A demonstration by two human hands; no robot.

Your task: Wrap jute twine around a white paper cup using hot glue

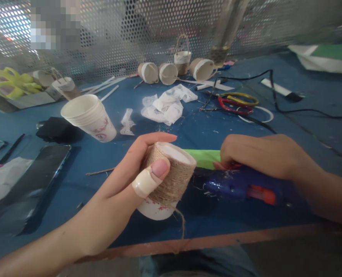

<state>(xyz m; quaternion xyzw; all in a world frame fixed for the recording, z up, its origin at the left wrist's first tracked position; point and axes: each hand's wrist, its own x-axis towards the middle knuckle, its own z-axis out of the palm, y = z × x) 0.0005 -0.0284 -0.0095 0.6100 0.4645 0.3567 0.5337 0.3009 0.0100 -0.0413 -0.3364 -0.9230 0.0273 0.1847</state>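
Note:
My left hand (pixel 121 192) is wrapped round a paper cup (pixel 171 175) held upside down and mostly covered in jute twine, with a loose twine end hanging below it. A bandage sits on that thumb. My right hand (pixel 263 156) rests closed on a blue glue gun (pixel 240 186) with an orange trigger, its nozzle pointing left at the cup. A green sheet (pixel 205 157) lies on the blue table (pixel 217 215) behind the cup.
A stack of paper cups (pixel 87 115) lies tilted at left, near a dark phone (pixel 35 184). Crumpled white paper (pixel 167 104), scissors (pixel 237 104), a black cable (pixel 277 107) and several twine-wrapped cups (pixel 167 73) lie further back before a perforated metal screen.

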